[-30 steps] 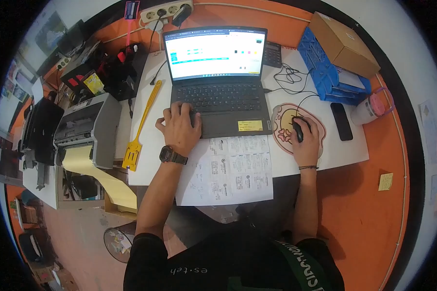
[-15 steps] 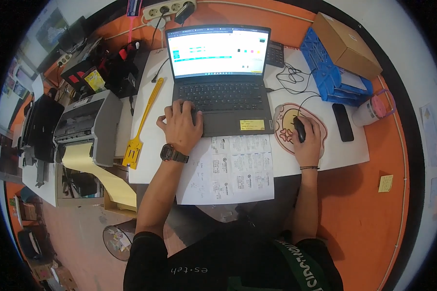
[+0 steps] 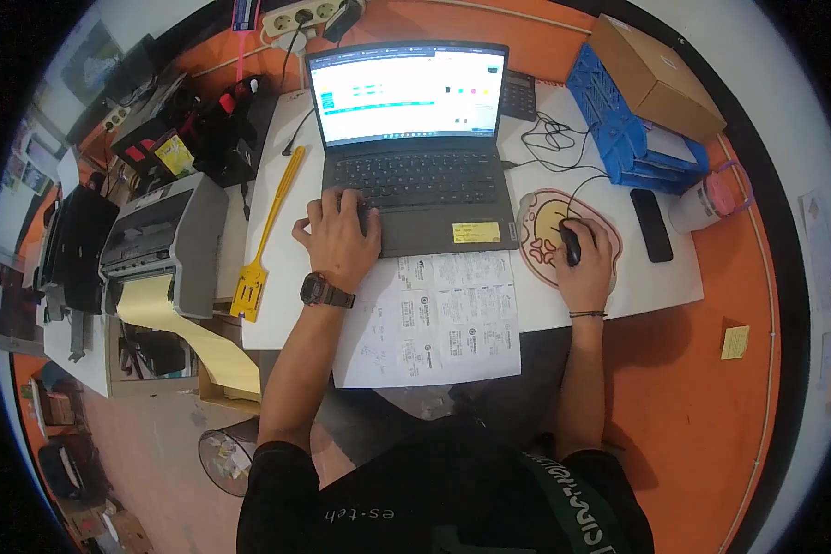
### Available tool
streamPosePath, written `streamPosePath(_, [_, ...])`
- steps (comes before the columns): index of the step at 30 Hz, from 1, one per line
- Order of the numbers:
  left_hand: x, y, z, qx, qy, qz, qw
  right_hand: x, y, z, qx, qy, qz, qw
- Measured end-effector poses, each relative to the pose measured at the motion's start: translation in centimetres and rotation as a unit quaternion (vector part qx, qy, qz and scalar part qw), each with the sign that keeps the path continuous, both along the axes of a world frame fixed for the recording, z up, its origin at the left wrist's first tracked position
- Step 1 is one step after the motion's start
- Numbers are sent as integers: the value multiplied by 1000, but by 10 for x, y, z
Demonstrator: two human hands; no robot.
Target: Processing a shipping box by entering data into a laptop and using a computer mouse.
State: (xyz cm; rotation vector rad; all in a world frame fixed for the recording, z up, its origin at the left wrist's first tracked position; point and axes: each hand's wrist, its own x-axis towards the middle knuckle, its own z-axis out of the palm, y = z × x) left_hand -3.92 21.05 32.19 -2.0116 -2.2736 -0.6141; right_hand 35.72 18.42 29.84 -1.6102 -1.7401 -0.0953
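An open dark laptop with a lit screen stands on a white desk. My left hand rests flat on the laptop's lower left corner, fingers spread on the keys; a dark watch is on that wrist. My right hand is curled over a black mouse on a round patterned mouse pad. Printed paper sheets lie between my forearms in front of the laptop, overhanging the desk edge.
A yellow plastic tool lies left of the laptop. A grey printer feeds yellow paper at the left. A black phone, blue trays, a cardboard box and a cup sit right. A calculator and power strip sit behind.
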Motion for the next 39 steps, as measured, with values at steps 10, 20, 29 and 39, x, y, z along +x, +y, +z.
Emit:
streamPosePath(10, [0,0,-2,5,3,-2,1000,0,0,1,7,-12,9,1000])
streamPosePath(20, [0,0,3,21,-12,-6,1000,-4,0,5,14,-19,13,1000])
streamPosePath(29, [3,-2,11,-2,1,9,1000,0,1,-1,2,4,27,1000])
streamPosePath(39, [2,-3,10,-5,15,19,1000,-3,-3,4,5,1,23,1000])
